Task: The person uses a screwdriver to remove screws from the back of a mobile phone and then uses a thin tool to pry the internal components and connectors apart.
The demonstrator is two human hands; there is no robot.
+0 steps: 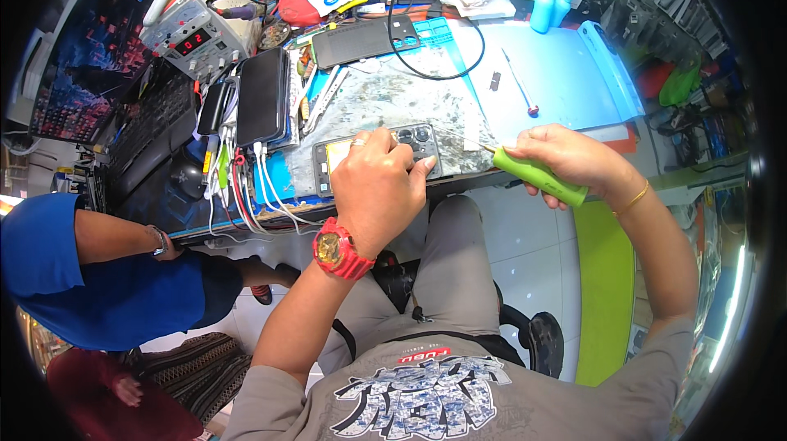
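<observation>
the two hands are well apart. the left hand (375, 175) is curled over a dark, rectangular phone with round camera lenses and a yellow area (426, 148), its thumb along the right end; the fingers' undersides are hidden, so i cannot tell whether they pinch anything. the phone lies flat at the near edge of the grey, stained table (381, 84). the right hand (566, 158) is closed around a lime-green, thick-handled screwdriver (537, 176), its thin shaft pointing left toward the phone; whether the tip touches it is too fine to tell. beyond lies a pale blue flat mat (566, 72) bearing a slim rod with a dark red end (521, 83). the step in hand seems to be screwdriver work on the phone; the next move probably calls for a steady left hand and careful lining-up of the tip.
</observation>
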